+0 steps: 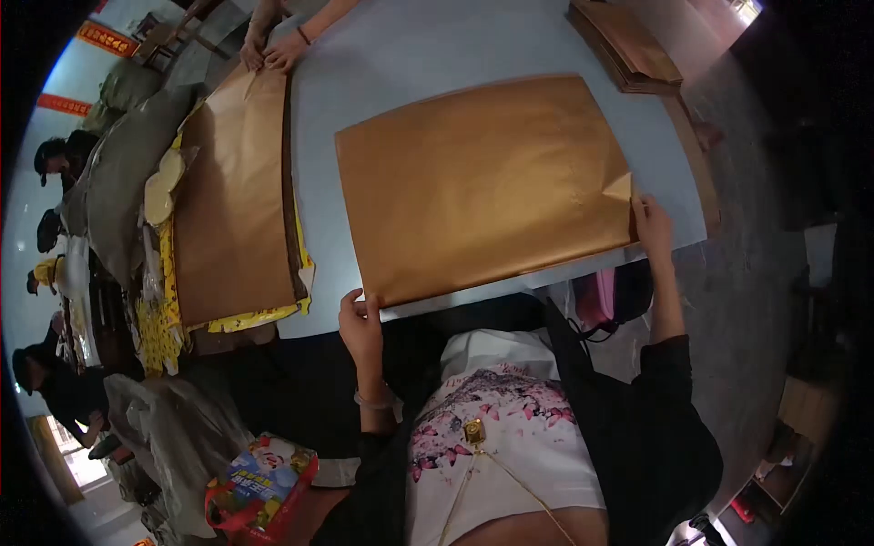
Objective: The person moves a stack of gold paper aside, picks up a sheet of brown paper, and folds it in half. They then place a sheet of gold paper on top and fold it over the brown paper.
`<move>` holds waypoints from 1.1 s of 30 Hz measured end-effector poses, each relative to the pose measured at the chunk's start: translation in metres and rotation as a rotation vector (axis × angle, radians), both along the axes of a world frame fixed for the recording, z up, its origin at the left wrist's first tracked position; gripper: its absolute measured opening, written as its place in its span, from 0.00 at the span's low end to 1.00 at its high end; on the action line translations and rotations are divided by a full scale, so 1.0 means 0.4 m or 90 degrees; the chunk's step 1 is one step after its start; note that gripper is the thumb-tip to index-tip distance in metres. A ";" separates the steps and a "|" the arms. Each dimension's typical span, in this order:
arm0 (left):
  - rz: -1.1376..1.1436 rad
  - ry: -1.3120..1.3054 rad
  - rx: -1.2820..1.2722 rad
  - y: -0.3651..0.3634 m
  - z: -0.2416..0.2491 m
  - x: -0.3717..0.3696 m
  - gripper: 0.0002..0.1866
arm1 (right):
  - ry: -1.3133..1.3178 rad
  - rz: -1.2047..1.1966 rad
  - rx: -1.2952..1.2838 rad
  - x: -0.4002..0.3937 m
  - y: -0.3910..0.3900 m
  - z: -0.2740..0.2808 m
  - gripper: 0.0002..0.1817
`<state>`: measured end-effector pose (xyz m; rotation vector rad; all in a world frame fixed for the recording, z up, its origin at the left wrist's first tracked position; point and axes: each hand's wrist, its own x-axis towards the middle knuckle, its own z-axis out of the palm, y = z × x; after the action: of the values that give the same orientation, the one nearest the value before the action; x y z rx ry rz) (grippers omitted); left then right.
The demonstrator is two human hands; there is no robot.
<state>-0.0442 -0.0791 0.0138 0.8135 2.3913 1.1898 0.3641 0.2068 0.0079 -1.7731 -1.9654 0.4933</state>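
A large gold-brown paper sheet [482, 182] lies flat on the pale blue table [401, 55]. My left hand [360, 320] pinches the sheet's near left corner at the table edge. My right hand [652, 224] holds the near right corner, where a small flap of paper is folded up.
A stack of the same brown paper on yellow sheets [232, 196] lies at the left. Another person's hands [271, 50] press on its far end. More brown sheets [628, 45] are piled at the far right. Grey sacks [118, 173] and several people are at the left edge.
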 end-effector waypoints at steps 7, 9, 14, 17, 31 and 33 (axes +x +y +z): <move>-0.015 0.007 0.024 -0.005 -0.017 -0.012 0.14 | -0.010 -0.016 0.011 -0.022 0.000 0.022 0.16; -0.003 0.035 0.002 -0.001 -0.012 -0.012 0.15 | -0.014 -0.042 0.028 -0.045 -0.016 0.051 0.16; 0.013 0.021 -0.015 0.001 -0.009 -0.006 0.16 | 0.008 -0.044 0.037 -0.044 -0.014 0.044 0.16; 0.010 0.013 -0.006 0.000 -0.012 -0.008 0.17 | 0.002 -0.037 0.036 -0.038 -0.003 0.024 0.15; 0.017 0.009 0.053 0.010 0.001 0.009 0.15 | -0.082 -0.008 0.029 -0.025 0.025 -0.009 0.16; 0.017 0.024 0.025 0.005 -0.007 0.001 0.15 | -0.112 -0.015 0.028 -0.027 0.028 -0.014 0.17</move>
<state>-0.0437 -0.0770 0.0109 0.8256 2.4226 1.2471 0.3532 0.2180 0.0024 -1.8657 -2.0534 0.2923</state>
